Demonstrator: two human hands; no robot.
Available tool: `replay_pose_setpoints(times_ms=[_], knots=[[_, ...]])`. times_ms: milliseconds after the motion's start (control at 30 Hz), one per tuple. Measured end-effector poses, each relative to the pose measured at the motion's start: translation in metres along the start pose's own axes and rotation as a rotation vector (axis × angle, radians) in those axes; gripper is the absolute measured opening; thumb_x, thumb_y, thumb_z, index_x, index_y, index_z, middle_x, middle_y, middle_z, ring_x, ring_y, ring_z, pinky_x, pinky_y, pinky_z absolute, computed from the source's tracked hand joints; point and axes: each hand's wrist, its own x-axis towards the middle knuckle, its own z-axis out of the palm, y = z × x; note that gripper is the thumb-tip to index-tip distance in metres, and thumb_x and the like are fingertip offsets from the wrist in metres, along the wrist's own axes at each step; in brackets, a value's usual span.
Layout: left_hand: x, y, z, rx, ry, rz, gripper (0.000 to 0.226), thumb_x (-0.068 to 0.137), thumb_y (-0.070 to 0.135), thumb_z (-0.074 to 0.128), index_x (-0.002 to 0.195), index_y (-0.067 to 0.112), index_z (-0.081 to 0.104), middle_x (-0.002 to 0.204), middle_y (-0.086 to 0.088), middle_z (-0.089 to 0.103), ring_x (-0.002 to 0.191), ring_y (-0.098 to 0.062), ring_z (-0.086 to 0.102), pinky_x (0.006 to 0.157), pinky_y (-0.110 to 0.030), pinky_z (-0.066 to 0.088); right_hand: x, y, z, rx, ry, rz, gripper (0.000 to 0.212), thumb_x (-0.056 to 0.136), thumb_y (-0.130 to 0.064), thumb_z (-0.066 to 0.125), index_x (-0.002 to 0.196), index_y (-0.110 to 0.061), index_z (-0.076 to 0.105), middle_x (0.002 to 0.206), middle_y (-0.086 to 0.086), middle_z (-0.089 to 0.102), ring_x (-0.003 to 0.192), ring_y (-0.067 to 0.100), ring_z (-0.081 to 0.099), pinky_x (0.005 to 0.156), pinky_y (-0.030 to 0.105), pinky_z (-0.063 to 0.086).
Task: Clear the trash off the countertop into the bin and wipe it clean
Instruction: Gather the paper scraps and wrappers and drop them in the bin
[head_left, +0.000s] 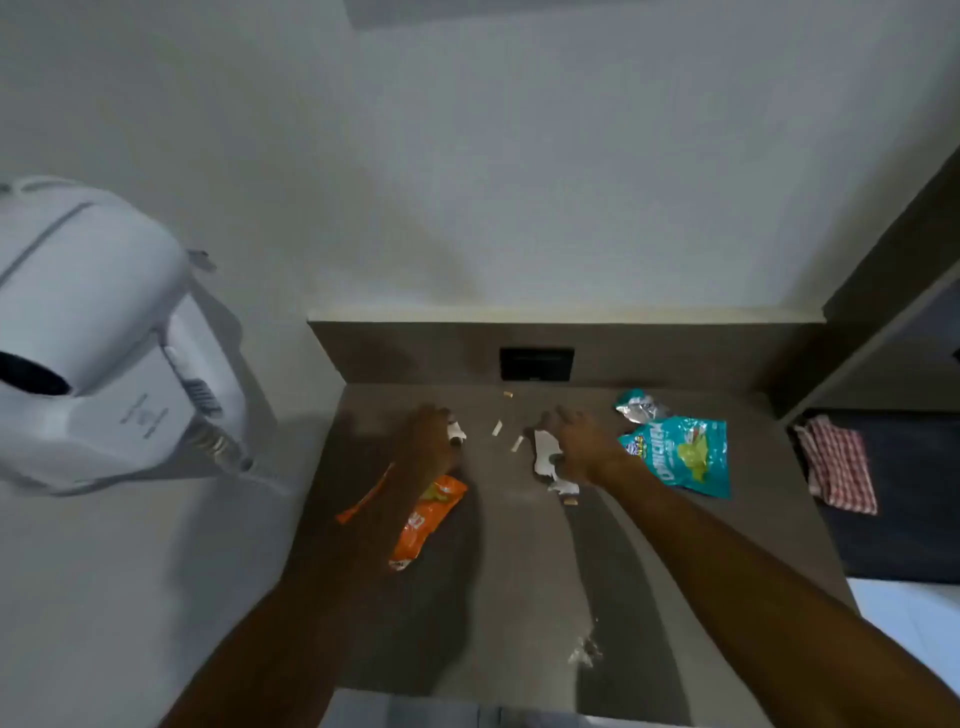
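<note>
On the brown countertop (519, 561) lie an orange snack wrapper (423, 522), a teal chip bag (680, 454) and a crumpled teal and silver wrapper (639, 406). My left hand (428, 436) is blurred at the wrapper's far end, closed around a small white paper scrap (457, 431). My right hand (582, 441) rests with fingers spread on a torn white paper piece (544, 451). Small paper bits (497, 427) lie between the hands. White crumbs (584, 652) sit near the front edge.
A white wall-mounted appliance (98, 332) hangs at the left. A red checked cloth (839, 470) lies on a dark lower surface to the right. A black socket (536, 364) is set in the backsplash. No bin is in view.
</note>
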Motion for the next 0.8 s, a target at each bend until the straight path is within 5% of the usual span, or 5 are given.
replay_pose_setpoints(times_ms=[133, 300, 533, 600, 800], knots=[[0.015, -0.007, 0.028, -0.031, -0.051, -0.064, 0.042, 0.096, 0.013, 0.065, 0.136, 0.003, 0.061, 0.144, -0.016, 0.06, 0.138, -0.03, 0.053, 0.118, -0.03, 0.034, 0.005, -0.005, 0.039, 0.024, -0.057, 0.063, 0.044, 0.091, -0.038, 0.062, 0.135, -0.036, 0.062, 0.162, 0.008, 0.037, 0.149, 0.029, 0.037, 0.125, 0.039, 0.027], [0.03, -0.001, 0.041, -0.146, 0.061, -0.138, 0.034, 0.097, 0.006, 0.06, 0.132, 0.006, 0.065, 0.139, -0.016, 0.064, 0.134, -0.033, 0.056, 0.115, -0.038, 0.042, 0.017, -0.002, 0.053, 0.165, 0.188, 0.101, 0.033, 0.089, -0.019, 0.062, 0.121, -0.015, 0.07, 0.119, 0.01, 0.071, 0.107, 0.03, 0.068, 0.095, 0.032, 0.052], [-0.073, 0.046, 0.064, -0.702, 0.202, 0.073, 0.026, 0.085, 0.0, 0.078, 0.11, 0.009, 0.077, 0.115, -0.004, 0.078, 0.105, -0.014, 0.073, 0.091, -0.025, 0.06, -0.071, -0.005, 0.057, 0.6, 0.524, -0.054, 0.023, 0.096, -0.014, 0.064, 0.117, -0.011, 0.072, 0.126, 0.009, 0.055, 0.104, 0.01, 0.056, 0.088, 0.017, 0.042], [-0.128, 0.048, 0.094, -0.84, 0.113, 0.01, 0.033, 0.082, -0.002, 0.08, 0.108, 0.018, 0.077, 0.104, 0.012, 0.079, 0.091, -0.001, 0.074, 0.082, -0.02, 0.061, -0.119, 0.004, 0.069, 0.716, 0.483, -0.098, 0.019, 0.096, -0.015, 0.065, 0.112, -0.015, 0.074, 0.117, 0.004, 0.063, 0.099, 0.005, 0.06, 0.086, 0.019, 0.048], [-0.293, 0.044, 0.19, -1.079, -0.177, -0.415, 0.029, 0.081, 0.004, 0.084, 0.102, 0.023, 0.081, 0.096, -0.007, 0.082, 0.082, -0.026, 0.081, 0.067, -0.033, 0.067, -0.253, 0.052, 0.144, 0.982, 0.11, -0.064, 0.043, 0.086, -0.031, 0.079, 0.112, -0.058, 0.058, 0.105, -0.025, 0.069, 0.096, 0.0, 0.07, 0.077, 0.011, 0.057]])
